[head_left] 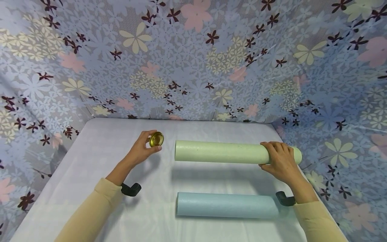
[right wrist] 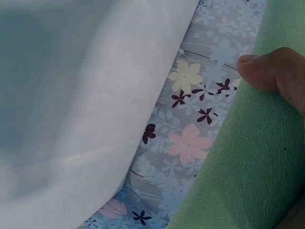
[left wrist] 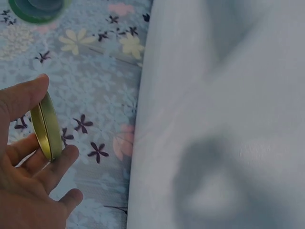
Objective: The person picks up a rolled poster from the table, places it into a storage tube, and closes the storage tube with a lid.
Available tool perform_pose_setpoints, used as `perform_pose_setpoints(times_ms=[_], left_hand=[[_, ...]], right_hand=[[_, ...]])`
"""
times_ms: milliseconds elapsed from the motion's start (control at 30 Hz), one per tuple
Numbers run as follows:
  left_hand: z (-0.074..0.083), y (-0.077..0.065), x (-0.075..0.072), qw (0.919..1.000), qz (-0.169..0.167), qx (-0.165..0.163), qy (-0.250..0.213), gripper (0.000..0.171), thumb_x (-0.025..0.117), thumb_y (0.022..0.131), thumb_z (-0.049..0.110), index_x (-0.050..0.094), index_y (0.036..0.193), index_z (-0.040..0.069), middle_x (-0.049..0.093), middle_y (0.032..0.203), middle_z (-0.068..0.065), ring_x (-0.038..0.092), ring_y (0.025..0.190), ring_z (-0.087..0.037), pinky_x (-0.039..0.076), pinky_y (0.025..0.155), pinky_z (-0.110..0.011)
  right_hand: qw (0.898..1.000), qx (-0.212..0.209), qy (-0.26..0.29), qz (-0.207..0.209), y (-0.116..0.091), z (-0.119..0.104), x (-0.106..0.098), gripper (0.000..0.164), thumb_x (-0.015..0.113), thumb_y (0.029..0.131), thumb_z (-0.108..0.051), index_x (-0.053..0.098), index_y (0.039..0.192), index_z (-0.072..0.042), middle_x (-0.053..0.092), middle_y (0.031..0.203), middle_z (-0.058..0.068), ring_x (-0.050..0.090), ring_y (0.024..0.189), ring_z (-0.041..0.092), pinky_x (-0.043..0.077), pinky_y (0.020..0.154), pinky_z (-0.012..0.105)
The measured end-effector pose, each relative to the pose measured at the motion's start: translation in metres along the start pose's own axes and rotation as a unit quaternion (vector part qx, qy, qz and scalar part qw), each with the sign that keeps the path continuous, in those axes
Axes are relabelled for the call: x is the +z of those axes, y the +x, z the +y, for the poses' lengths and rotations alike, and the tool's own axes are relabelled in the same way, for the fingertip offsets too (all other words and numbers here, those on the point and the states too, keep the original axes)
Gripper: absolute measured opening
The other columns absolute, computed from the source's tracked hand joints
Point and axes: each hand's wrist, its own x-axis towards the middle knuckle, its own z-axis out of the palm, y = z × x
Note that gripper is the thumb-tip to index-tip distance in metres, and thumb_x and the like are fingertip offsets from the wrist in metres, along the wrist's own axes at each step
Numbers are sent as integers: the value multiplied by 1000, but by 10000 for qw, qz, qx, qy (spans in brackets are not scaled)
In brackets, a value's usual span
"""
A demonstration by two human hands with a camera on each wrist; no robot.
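My left hand [head_left: 141,148] holds a small round gold lid [head_left: 157,139] between thumb and fingers above the table's left half. In the left wrist view the gold lid [left wrist: 46,128] shows nearly edge-on, its rim pinched between thumb and fingertips. My right hand [head_left: 282,162] grips a light green tube [head_left: 220,152] near its right end. The green tube lies level, raised over the table with its shadow beneath. Its crinkled surface [right wrist: 238,157] shows in the right wrist view, with my thumb [right wrist: 267,71] resting on it. One end of the green tube [left wrist: 35,19] appears in the left wrist view.
A pale blue tube [head_left: 226,205] lies on the white-covered table [head_left: 145,208], nearer to me and parallel to the green one. Flowered cloth [head_left: 187,67] hangs behind the table and along both sides.
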Motion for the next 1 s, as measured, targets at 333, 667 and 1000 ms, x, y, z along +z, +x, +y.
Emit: perform_pose_setpoints(times_ms=[333, 667, 1000], left_hand=[[14, -23, -1, 9976, -116, 191, -649, 72, 69, 86, 30, 31, 146, 20, 31, 152, -8, 24, 143, -34, 27, 108, -64], [19, -35, 6, 9916, -170, 460, -1197, 69, 70, 86, 24, 34, 144, 14, 38, 148, -12, 28, 142, -35, 38, 105, -56], [25, -44, 13, 9854, -245, 435, -1630, 70, 71, 85, 23, 35, 144, 16, 41, 146, -10, 32, 141, -31, 35, 107, -57]], right_hand=[[10000, -6, -3, 11, 2, -2, 0, 83, 90, 54, -15, 49, 126, -8, 50, 118, 22, 43, 108, 44, 30, 87, 63], [10000, -9, 22, -41, 4, -3, 0, 84, 90, 54, -15, 48, 127, -9, 49, 119, 21, 43, 108, 43, 29, 88, 63], [10000, -37, 2, -82, 6, -5, -1, 84, 90, 55, -16, 48, 127, -10, 49, 118, 21, 42, 109, 43, 29, 89, 63]])
